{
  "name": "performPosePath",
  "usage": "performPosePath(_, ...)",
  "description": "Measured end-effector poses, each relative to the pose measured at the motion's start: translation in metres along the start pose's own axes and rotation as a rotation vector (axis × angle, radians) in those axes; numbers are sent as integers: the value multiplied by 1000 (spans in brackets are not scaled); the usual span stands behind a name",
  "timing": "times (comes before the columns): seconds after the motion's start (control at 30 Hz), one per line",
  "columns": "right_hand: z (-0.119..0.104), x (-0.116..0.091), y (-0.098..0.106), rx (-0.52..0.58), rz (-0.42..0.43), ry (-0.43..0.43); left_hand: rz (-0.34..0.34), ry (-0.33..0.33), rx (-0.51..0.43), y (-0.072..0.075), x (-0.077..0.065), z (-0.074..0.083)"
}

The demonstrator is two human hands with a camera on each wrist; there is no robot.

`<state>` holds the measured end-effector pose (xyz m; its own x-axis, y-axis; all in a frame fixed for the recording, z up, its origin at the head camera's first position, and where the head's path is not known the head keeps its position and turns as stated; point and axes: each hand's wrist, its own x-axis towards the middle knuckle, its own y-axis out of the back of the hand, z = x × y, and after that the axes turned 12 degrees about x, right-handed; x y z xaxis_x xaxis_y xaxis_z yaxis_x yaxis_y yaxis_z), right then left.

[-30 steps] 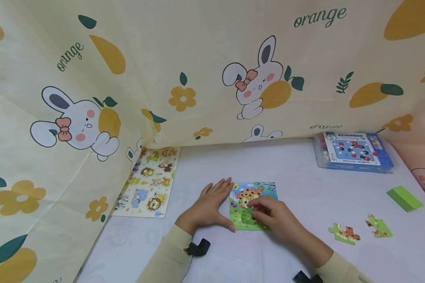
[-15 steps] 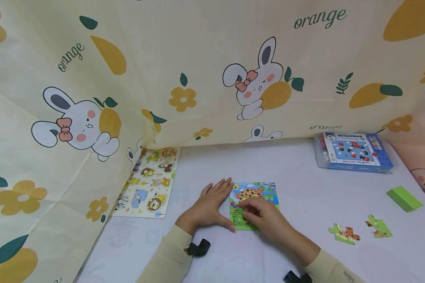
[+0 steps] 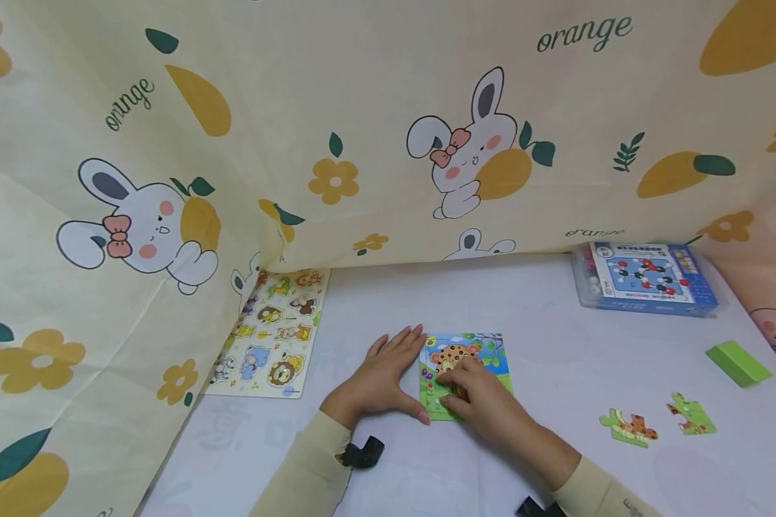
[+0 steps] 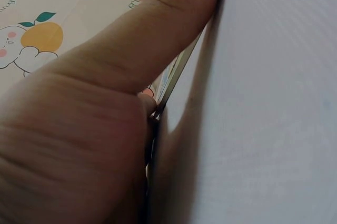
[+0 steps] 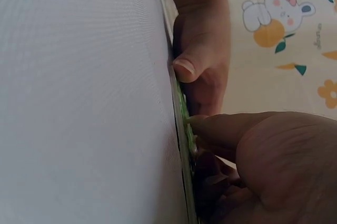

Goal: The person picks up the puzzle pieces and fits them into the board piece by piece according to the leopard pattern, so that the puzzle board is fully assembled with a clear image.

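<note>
A small square jigsaw puzzle [image 3: 496, 352] with a spotted leopard picture lies flat in the middle of the table. My left hand [image 3: 381, 380] is spread along its left side, fingers straight, with the thumb at the near left corner. Over the puzzle's lower part, my right hand [image 3: 491, 409] has its thumb and bent fingers on a green puzzle piece [image 5: 191, 141], pinching it at the board's surface. That piece is mostly hidden by the fingers. Two loose puzzle pieces, one with leopard spots [image 3: 630, 429] and one mostly green [image 3: 692, 414], lie to the right.
A green block [image 3: 739, 362] sits near the right edge of the table. Behind it stands a clear-and-blue box [image 3: 647, 278] with a molecule picture. An animal sticker sheet [image 3: 274, 334] lies at the left, partly under the patterned cloth [image 3: 388, 93] that hangs around the table.
My right hand has shifted left across the puzzle, and its fingers have moved closer in over the lower left part. The left hand has stayed in place.
</note>
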<state>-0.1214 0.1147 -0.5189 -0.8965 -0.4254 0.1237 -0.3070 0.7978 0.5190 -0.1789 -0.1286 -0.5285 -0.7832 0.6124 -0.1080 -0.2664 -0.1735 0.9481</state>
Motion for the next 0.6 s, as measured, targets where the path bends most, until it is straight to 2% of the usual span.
performPosePath(0.3, -3, -2, 2, 7, -28, -9, 6, -5, -7, -1, 0, -1)
performPosePath(0.43, -4, -6, 7, 96, -45, -8, 4, -8, -5, -1, 0, -1)
performPosePath(0.6, -3, -13, 14, 274, -83, -20, 1, -7, -1, -1, -1, 0)
